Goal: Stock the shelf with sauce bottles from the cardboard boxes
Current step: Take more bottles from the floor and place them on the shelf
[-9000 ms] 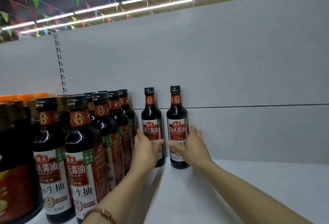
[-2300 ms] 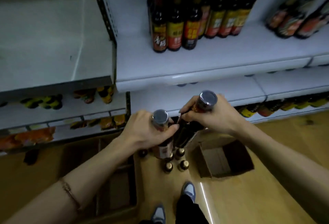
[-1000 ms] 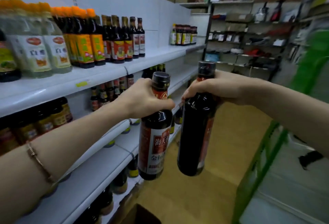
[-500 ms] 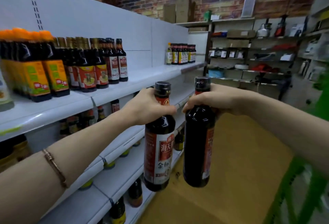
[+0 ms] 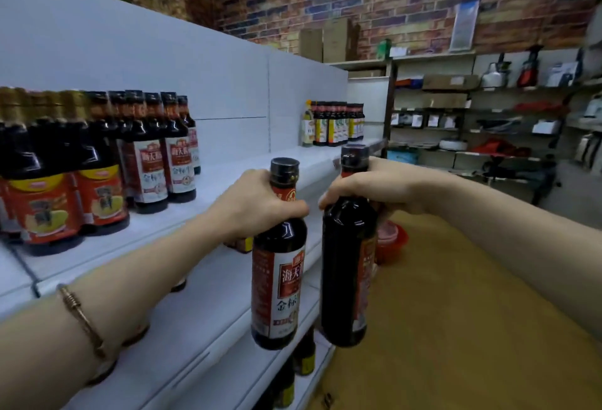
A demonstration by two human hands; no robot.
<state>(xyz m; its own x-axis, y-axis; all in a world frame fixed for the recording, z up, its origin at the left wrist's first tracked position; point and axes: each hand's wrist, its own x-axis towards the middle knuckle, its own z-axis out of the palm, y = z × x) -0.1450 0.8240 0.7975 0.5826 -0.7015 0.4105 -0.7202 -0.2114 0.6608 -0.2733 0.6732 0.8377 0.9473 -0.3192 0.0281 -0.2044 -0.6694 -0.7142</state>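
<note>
Both bottles now higher, level with the top shelf, just off its front edge. Left hand wraps the left bottle neck, right hand wraps the right bottle neck. Carry nearly done; placing beside the shelved row likely next.

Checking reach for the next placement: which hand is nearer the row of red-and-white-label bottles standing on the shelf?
Left. The left hand is beside the shelf edge, right of that row; the right hand is farther out over the aisle.
</note>
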